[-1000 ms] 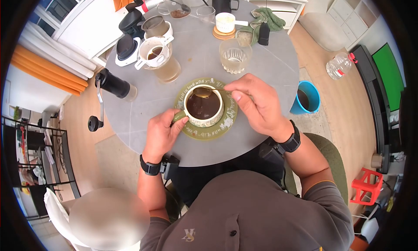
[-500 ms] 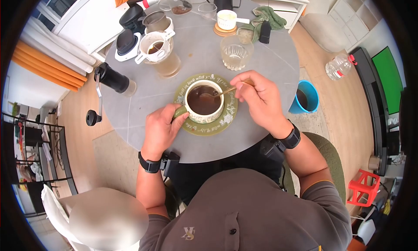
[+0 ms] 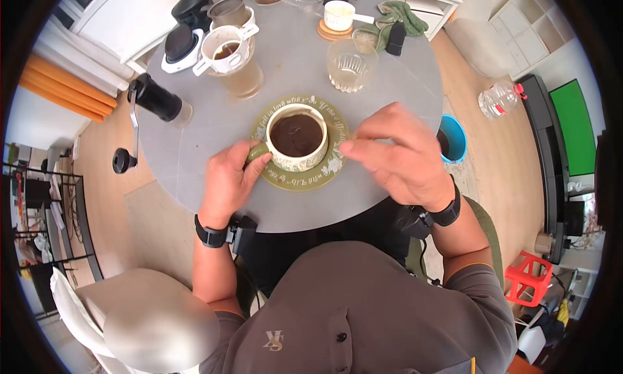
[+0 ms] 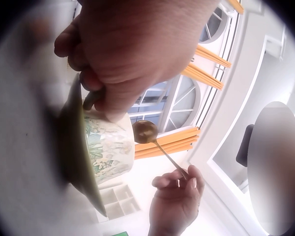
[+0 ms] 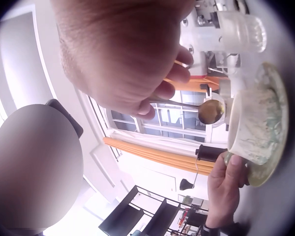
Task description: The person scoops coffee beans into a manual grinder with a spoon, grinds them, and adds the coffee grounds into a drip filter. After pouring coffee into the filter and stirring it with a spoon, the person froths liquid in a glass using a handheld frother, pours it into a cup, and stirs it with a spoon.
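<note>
A cream cup (image 3: 297, 161) with a green handle and leafy print stands on a green saucer (image 3: 295, 182) with white lettering. Dark brown liquid (image 3: 295, 137) fills much of it. My left hand (image 3: 226, 179) pinches the cup's handle between thumb and fingers. To the right of the cup, my right hand (image 3: 405, 155) holds a gold spoon (image 5: 211, 111) by its thin handle. In the left wrist view the spoon (image 4: 146, 132) is above the cup's rim, its bowl apart from the cup. Motion blurs the right hand in the head view.
Behind the cup stands a ribbed clear glass (image 3: 350, 69). A white dripper (image 3: 227, 53) sits on a glass vessel at the back left, near a black hand grinder (image 3: 159, 101). A white handled pot (image 3: 339, 14) and green towel (image 3: 402, 20) lie farther back; a blue bucket (image 3: 456, 139) is right of the table.
One second ago the spoon was over the cup, then its bowl dipped into the drink. Now my right hand has raised it out. My left hand stays on the cup's handle.
</note>
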A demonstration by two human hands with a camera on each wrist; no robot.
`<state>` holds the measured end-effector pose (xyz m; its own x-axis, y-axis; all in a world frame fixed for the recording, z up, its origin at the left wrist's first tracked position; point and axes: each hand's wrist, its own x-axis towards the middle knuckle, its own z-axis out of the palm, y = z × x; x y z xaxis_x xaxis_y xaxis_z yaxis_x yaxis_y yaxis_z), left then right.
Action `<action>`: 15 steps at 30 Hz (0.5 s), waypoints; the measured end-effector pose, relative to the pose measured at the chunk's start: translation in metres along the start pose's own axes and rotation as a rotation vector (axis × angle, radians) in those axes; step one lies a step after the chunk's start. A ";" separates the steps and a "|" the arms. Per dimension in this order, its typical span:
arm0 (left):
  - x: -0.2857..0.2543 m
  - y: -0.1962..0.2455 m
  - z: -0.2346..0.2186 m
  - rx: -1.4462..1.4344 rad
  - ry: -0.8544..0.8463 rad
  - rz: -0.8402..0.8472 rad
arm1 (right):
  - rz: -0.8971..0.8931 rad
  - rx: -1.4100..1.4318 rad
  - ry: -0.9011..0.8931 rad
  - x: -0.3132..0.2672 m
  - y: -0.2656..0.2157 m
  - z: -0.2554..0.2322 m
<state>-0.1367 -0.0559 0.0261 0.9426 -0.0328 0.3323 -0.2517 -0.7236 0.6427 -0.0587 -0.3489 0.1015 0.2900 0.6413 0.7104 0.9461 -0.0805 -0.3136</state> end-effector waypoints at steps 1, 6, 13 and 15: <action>0.000 0.000 0.000 -0.003 -0.003 0.010 | -0.005 -0.005 0.035 0.000 0.000 -0.001; 0.000 0.000 -0.001 -0.040 0.003 -0.013 | 0.104 0.076 0.049 -0.002 -0.004 -0.004; 0.000 0.002 -0.003 -0.054 0.011 -0.014 | 0.466 0.309 0.073 -0.014 0.005 -0.006; 0.000 0.002 -0.003 -0.057 0.018 0.000 | 0.627 0.471 0.200 -0.011 0.014 -0.005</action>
<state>-0.1375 -0.0555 0.0298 0.9386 -0.0205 0.3445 -0.2648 -0.6829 0.6808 -0.0479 -0.3607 0.0921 0.8090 0.4312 0.3995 0.4517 -0.0210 -0.8919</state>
